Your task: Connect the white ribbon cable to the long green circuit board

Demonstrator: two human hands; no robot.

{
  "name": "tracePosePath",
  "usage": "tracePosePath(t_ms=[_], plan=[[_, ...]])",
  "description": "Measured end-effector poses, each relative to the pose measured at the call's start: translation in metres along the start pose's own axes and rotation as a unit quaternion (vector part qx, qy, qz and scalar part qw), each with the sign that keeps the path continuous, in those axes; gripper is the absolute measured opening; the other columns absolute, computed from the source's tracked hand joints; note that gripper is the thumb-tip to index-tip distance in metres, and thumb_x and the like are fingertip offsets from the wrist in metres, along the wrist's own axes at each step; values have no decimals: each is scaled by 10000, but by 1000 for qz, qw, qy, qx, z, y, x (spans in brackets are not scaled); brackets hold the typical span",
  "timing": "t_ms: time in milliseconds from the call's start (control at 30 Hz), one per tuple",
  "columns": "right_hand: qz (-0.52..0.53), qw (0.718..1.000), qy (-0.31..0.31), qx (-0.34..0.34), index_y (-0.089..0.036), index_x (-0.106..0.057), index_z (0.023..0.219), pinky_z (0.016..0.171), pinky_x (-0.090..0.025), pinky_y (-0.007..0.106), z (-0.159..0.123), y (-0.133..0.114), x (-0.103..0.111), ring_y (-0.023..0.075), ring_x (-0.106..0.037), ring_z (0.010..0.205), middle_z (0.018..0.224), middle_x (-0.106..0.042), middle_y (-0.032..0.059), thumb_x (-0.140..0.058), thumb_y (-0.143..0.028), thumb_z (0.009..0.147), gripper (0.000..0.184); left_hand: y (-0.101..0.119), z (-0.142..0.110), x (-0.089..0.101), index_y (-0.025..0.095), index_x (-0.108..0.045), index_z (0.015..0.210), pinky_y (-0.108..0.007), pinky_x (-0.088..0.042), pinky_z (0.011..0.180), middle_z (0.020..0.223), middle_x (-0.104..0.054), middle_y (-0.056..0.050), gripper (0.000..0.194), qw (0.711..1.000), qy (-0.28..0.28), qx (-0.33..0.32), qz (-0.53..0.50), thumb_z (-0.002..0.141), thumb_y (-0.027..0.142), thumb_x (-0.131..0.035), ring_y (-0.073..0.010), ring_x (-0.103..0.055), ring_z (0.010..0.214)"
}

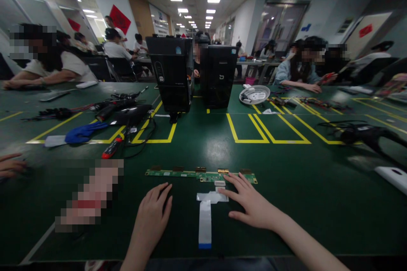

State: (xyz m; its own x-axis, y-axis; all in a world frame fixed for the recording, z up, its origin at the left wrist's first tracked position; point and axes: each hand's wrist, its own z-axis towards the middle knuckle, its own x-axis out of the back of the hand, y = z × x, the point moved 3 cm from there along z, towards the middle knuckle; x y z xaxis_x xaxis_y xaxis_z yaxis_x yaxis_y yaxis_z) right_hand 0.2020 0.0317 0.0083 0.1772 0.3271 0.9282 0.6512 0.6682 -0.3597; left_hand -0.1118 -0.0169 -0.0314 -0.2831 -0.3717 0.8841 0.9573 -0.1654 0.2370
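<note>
A long, narrow green circuit board [187,174] lies crosswise on the green table [178,228]. Below its connector, a white flat ribbon cable [205,222] with a blue end runs toward me; whether it is plugged into the board I cannot tell. My right hand [249,201] rests with fingers spread, the longer fingertips on the right part of the board and the index finger at the cable's upper end. To the left of the cable, my left hand [152,209] lies on the table, fingers extended, holding nothing, just short of the board's near edge.
Two black computer towers [219,76] stand ahead. A red-and-black screwdriver [112,148], a blue glove [83,132] and black cables lie to the left. At the back right is a white basket [254,94]. Another person's hand [12,165] shows at the left edge.
</note>
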Motion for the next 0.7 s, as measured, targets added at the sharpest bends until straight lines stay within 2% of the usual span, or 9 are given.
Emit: tracePosePath(t_ms=[233, 400, 533, 700], plan=[[-1, 998, -3, -68, -383, -276, 1491, 1153, -127, 588, -40, 10, -7, 303, -137, 1452, 1594, -143, 45, -433, -617, 902, 653, 4, 1, 4, 153, -628, 1206, -468, -495, 930, 1193, -636, -133, 389, 1000, 3, 7, -5, 947, 332, -398, -281, -595, 1093], [-31, 985, 36, -166, -383, -352, 1463, 1108, -269, 596, -81, 34, -14, 327, -249, 1418, 1574, -216, 52, -414, -627, 901, 616, 3, 1, 3, 168, -629, 1204, -465, -493, 932, 1187, -637, -126, 378, 1000, 0, 12, -16, 942, 330, -410, -280, -590, 1102], [-78, 959, 103, -253, -351, -438, 1428, 1059, -369, 576, -115, 72, -21, 327, -386, 1350, 1518, -341, 81, -328, -660, 902, 621, 1, 0, 2, 159, -617, 1225, -479, -485, 943, 1203, -627, -132, 388, 1000, -11, 15, -14, 946, 331, -410, -286, -580, 1118], [-116, 914, 179, -345, -281, -516, 1380, 989, -448, 539, -163, 138, -28, 327, -500, 1252, 1405, -482, 132, -252, -725, 865, 729, 1, 0, 2, 171, -619, 1226, -473, -488, 942, 1210, -628, -124, 381, 1000, -10, 15, -16, 946, 329, -416, -288, -574, 1132]])
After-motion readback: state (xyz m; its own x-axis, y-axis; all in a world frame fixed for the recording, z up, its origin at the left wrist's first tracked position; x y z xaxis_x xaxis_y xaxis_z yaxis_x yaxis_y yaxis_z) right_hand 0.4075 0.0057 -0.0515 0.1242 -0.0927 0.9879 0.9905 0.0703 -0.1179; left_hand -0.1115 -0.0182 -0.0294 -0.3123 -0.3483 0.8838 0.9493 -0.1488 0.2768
